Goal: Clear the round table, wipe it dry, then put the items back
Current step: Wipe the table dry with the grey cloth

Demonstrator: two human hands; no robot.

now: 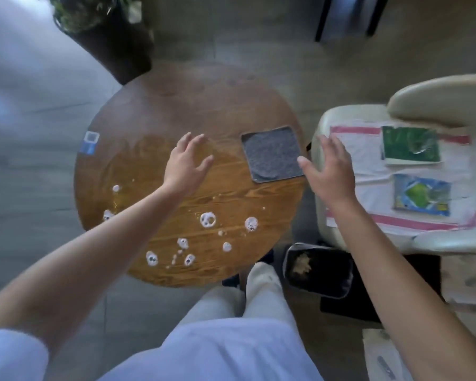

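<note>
Overhead, head view: the round wooden table [176,111] carries a wet sheen across its middle and scattered blobs of white foam [208,219] toward its near edge. A folded grey cloth [272,154] lies flat on the table's right side, close to the rim. The left hand [186,163] hovers over the table's centre, fingers spread and straight, holding nothing, just left of the cloth and apart from it. The right hand [329,171] is likewise spread and empty, its thumb tip at the cloth's right edge; whether it touches the cloth cannot be told. To the right of the table stands a cream armchair [437,100], its seat covered by a white towel with red stripes [368,166]. On the towel lie two flat items: a green booklet [410,144] farther away and a blue-and-green packet [422,195] nearer, set apart from each other. A dark bin [319,270] with a scrap of tan material inside sits on the floor between table and chair. A potted plant [105,31] stands beyond the table's far left edge. A small blue-and-white object [90,143] lies at the table's left rim, too blurred to identify.
</note>
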